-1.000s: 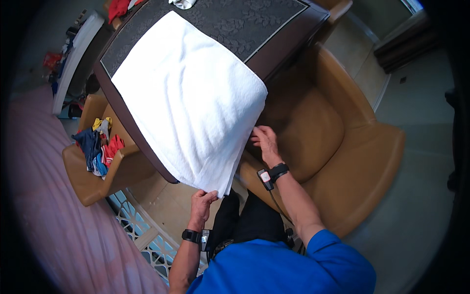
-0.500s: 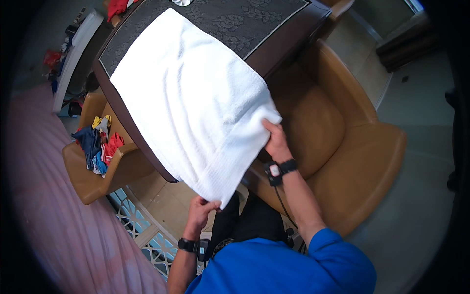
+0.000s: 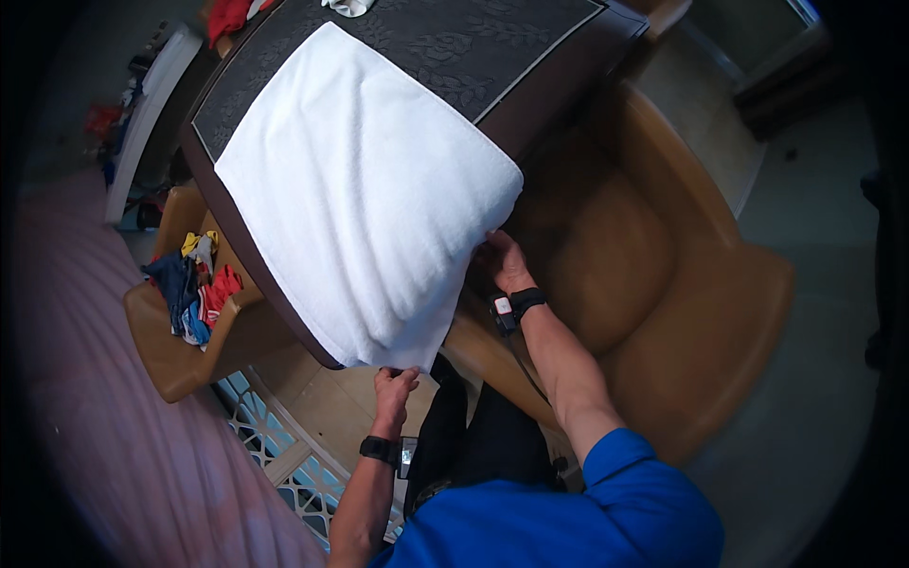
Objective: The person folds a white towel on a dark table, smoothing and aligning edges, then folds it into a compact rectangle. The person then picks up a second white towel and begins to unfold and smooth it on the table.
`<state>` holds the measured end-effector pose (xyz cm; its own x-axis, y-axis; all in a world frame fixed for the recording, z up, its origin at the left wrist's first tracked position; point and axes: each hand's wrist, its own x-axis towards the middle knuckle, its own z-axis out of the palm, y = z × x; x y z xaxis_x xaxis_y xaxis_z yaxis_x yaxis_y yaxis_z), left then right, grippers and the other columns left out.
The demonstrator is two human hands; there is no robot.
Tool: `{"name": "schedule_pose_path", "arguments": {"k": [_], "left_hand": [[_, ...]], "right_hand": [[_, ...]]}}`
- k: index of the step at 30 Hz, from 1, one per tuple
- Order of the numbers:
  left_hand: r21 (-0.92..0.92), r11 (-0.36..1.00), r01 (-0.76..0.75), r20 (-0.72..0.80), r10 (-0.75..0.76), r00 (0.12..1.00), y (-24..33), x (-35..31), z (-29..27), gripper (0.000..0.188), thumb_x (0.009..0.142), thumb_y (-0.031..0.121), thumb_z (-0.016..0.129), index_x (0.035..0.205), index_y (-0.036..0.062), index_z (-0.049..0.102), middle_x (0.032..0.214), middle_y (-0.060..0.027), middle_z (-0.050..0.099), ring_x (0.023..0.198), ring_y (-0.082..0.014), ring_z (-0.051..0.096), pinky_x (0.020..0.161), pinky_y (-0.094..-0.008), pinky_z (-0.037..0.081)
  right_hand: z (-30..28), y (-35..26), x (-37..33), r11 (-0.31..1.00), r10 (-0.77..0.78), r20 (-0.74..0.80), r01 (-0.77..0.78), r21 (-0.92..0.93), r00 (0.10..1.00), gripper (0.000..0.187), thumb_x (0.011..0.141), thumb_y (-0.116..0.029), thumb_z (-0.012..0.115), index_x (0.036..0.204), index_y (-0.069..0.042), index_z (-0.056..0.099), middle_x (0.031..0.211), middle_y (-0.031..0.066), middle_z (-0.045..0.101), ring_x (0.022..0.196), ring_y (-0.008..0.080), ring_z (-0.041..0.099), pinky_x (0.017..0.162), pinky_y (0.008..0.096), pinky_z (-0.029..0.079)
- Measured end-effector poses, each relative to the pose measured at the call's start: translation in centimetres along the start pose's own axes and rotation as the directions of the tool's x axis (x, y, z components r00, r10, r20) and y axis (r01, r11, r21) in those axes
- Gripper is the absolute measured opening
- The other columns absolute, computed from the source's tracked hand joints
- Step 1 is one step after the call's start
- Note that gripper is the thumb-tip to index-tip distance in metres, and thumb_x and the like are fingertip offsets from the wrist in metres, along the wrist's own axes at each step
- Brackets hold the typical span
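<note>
A white towel [image 3: 360, 189] lies spread over the near end of a dark table, with soft creases running along it. Its near edge hangs past the table. My left hand [image 3: 394, 390] pinches that hanging edge between thumb and fingers. On the right, my right hand [image 3: 508, 263] is closed at the towel's side, just below its rounded right corner. Some of its fingertips are hidden behind the hanging cloth.
A patterned dark cloth [image 3: 454, 47] covers the table, and a small white item [image 3: 348, 8] lies at its far side. Close on the right stands a brown armchair [image 3: 701, 331]. Another chair [image 3: 161, 350] at left holds colourful clothes [image 3: 194, 284]. Pink fabric [image 3: 123, 398] drapes the left side.
The towel's right corner has dropped and curled under at the table's edge. My right hand has moved slightly left and down; my left hand has risen slightly with the near edge.
</note>
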<state>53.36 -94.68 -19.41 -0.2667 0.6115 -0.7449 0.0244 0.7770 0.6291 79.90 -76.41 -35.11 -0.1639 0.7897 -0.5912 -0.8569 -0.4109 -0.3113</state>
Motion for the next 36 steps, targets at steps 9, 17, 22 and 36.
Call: {"name": "schedule_pose_path", "arguments": {"k": [9,17,22,36], "left_hand": [[-0.206,0.965,-0.16,0.069,0.177,0.982,1.5,-0.2,-0.1,0.035,0.085,0.016,0.074,0.115,-0.0014,0.066,0.107,-0.0063,0.069,0.094,-0.0159,0.065,0.082,-0.0311,0.053],[-0.188,0.979,-0.079,0.19,0.115,0.975,3.2,-6.1,-0.5,0.031,0.083,0.006,0.072,0.112,-0.0036,0.068,0.102,-0.0076,0.073,0.089,-0.0165,0.068,0.085,-0.0315,0.054],[-0.288,0.956,-0.056,0.305,0.147,0.941,7.5,-9.4,-1.7,0.038,0.083,0.007,0.072,0.118,-0.0066,0.065,0.111,-0.0124,0.071,0.096,-0.0178,0.068,0.089,-0.0326,0.054],[-0.425,0.9,-0.094,0.245,0.214,0.945,11.0,-13.7,-2.4,0.032,0.091,0.006,0.063,0.121,-0.006,0.06,0.114,-0.0143,0.068,0.095,-0.02,0.069,0.088,-0.0359,0.057]], "right_hand": [[3.2,-0.7,-1.2,0.957,-0.067,0.182,0.011,0.291,0.981,0.044,0.086,-0.024,0.068,0.125,-0.007,0.06,0.123,0.0086,0.066,0.12,0.029,0.056,0.109,0.0445,0.038],[2.0,-5.5,-11.6,0.968,-0.248,-0.081,0.25,0.025,0.965,0.055,0.082,-0.005,0.062,0.137,-0.003,0.052,0.13,0.0098,0.06,0.123,0.0282,0.054,0.108,0.0438,0.042],[4.2,-9.2,-16.8,0.911,-0.386,-0.072,0.367,-0.186,0.92,0.057,0.076,0.003,0.063,0.132,0.001,0.055,0.122,0.0105,0.063,0.113,0.0272,0.06,0.103,0.04,0.046],[13.8,-14.7,-21.6,0.755,-0.502,0.07,0.477,-0.449,0.862,0.051,0.074,0.0,0.057,0.125,0.002,0.059,0.12,0.0109,0.063,0.109,0.0257,0.06,0.099,0.0369,0.046]]}}
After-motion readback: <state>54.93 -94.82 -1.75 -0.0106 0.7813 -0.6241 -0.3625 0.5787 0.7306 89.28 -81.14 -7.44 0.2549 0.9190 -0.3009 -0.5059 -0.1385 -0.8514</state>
